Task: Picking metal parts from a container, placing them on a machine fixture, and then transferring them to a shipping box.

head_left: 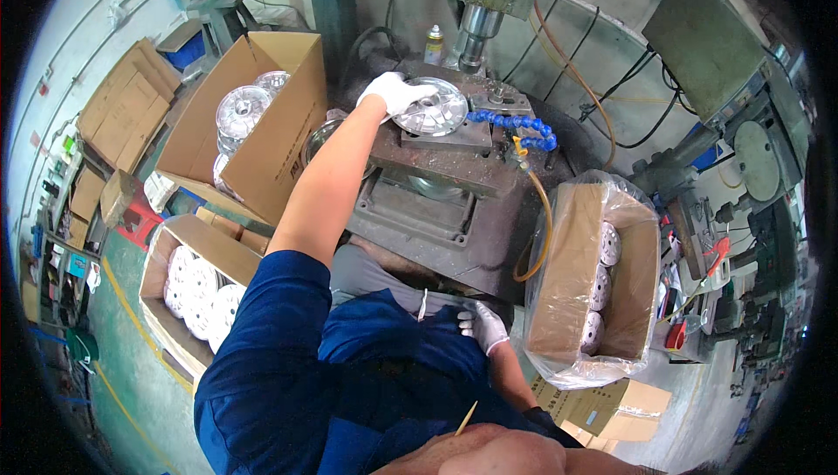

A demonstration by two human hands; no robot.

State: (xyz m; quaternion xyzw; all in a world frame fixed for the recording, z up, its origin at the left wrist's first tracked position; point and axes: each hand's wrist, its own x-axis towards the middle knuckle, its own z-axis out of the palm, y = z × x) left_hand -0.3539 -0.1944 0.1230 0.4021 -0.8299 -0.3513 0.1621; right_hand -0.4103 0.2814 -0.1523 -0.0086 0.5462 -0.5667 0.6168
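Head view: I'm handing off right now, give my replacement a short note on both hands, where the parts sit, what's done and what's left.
Left hand, gloved, rests on the round metal disc seated on the press fixture under the spindle.
Right hand, gloved, lies empty on the lap.
Shiny discs fill the open carton on the left; white discs sit in the lined box on the right and the floor box.
Disc is on the fixture, hand not yet clear.

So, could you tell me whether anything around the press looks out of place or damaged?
Nothing stands out. The left hand rests on a round metal disc sitting flat on the press fixture; the right hand lies on the lap. The cardboard boxes stand upright with their parts inside.
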